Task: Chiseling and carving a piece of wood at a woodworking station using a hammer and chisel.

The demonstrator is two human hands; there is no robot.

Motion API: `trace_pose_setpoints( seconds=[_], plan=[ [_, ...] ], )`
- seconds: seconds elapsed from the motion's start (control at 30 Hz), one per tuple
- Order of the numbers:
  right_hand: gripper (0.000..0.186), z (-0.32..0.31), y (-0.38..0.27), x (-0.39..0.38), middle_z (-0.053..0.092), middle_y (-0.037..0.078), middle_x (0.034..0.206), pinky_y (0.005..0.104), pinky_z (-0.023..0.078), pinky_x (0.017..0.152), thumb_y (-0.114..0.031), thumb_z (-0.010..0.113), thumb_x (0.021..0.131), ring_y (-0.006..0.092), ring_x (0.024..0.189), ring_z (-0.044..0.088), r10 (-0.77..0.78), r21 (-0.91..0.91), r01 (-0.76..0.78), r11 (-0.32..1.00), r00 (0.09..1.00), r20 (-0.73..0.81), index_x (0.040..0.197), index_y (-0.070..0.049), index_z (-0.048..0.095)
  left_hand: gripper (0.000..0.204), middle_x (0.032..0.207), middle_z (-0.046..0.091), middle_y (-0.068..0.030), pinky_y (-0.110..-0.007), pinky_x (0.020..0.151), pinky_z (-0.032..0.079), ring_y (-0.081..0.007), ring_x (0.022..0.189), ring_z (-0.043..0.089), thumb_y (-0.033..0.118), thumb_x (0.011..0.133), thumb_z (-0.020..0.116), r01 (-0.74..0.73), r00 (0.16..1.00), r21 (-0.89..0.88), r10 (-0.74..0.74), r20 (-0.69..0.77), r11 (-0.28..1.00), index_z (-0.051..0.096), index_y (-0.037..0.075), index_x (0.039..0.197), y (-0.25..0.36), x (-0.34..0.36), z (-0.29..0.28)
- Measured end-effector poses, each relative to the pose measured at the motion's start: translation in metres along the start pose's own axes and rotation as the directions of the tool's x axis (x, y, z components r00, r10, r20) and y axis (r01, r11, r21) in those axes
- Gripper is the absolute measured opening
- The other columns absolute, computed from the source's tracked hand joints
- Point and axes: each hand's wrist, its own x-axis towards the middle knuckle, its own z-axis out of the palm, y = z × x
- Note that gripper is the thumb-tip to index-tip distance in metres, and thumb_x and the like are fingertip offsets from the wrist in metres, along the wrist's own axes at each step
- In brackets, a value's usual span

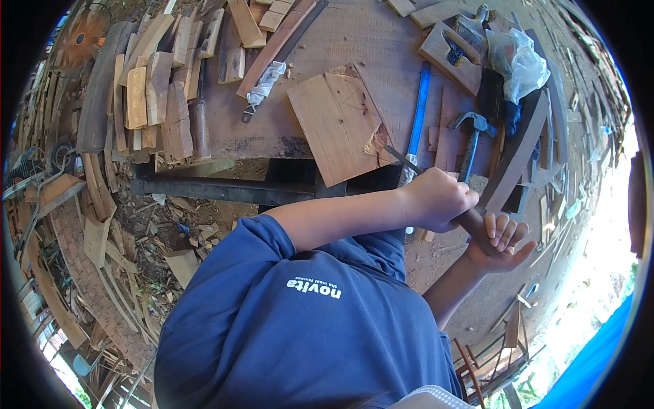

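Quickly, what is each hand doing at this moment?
Left hand: closed around a chisel whose blade points at the wooden board.
Right hand: open, fingers against the chisel's handle end.

Blue short-sleeved shirt (293,320), bare forearms
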Motion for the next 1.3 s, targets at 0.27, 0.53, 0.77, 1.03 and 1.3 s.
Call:
trace_pose_setpoints(
  seconds=[0.27, 0.53, 0.77, 1.03, 1.3],
  plan=[
    [0.051, 0.014, 0.000, 0.005, 0.035, 0.000, 0.047, 0.0256, 0.035, 0.051, -0.051, 0.037, 0.099, 0.0103, 0.046, 0.036, -0.011, -0.022, 0.011, 1.000, 1.000, 0.006, 0.063, -0.016, 0.036, 0.036, 0.079, 0.066, -0.0093, -0.037, 0.064, 0.055, -0.0261, 0.075, 0.069, 0.024, 0.067, 0.080, 0.008, 1.000, -0.033, -0.008, -0.006, 0.999, 0.057, 0.007, 0.089, -0.001, 0.001, 0.001],
    [0.050, 0.015, -0.002, 0.007, 0.036, -0.001, 0.048, 0.0253, 0.035, 0.051, -0.051, 0.038, 0.099, 0.0103, 0.047, 0.036, 0.014, -0.014, -0.013, 1.000, 0.998, 0.059, 0.064, -0.016, 0.036, 0.037, 0.077, 0.066, -0.0093, -0.037, 0.063, 0.054, -0.0262, 0.074, 0.069, 0.024, 0.064, 0.081, 0.017, 0.999, -0.057, -0.020, -0.041, 0.998, 0.058, 0.007, 0.088, 0.000, 0.002, 0.001],
    [0.049, 0.022, -0.004, 0.012, 0.035, -0.001, 0.049, 0.0261, 0.035, 0.052, -0.051, 0.037, 0.100, 0.0103, 0.049, 0.036, 0.025, -0.067, -0.022, 0.998, 0.999, 0.048, 0.066, -0.016, 0.037, 0.036, 0.077, 0.066, -0.0095, -0.037, 0.062, 0.054, -0.0266, 0.072, 0.069, 0.027, 0.066, 0.079, 0.019, 0.995, -0.052, -0.024, -0.099, 0.998, 0.060, 0.008, 0.089, -0.002, 0.002, 0.006],
    [0.031, 0.052, 0.025, 0.027, 0.046, -0.001, 0.063, 0.0288, 0.043, 0.064, -0.036, 0.058, 0.094, 0.0128, 0.063, 0.047, -0.043, -0.164, -0.017, 0.986, 0.933, -0.356, 0.084, -0.008, 0.050, 0.035, 0.074, 0.065, -0.0096, -0.038, 0.061, 0.054, -0.0275, 0.070, 0.068, 0.032, 0.067, 0.078, -0.028, 0.983, -0.065, 0.015, -0.185, 0.998, 0.059, 0.010, 0.086, -0.011, 0.000, 0.011],
    [0.040, -0.045, 0.055, 0.049, 0.062, 0.015, 0.088, 0.0376, 0.050, 0.075, -0.030, 0.072, 0.086, 0.0285, 0.082, 0.061, -0.090, -0.947, -0.240, -0.213, 0.970, -0.225, 0.098, 0.005, 0.056, 0.034, 0.072, 0.064, -0.0097, -0.039, 0.060, 0.053, -0.0286, 0.067, 0.067, 0.032, 0.066, 0.080, -0.045, 0.974, -0.061, 0.030, -0.225, 0.997, 0.057, 0.010, 0.080, -0.015, -0.001, 0.016]
  ],
)
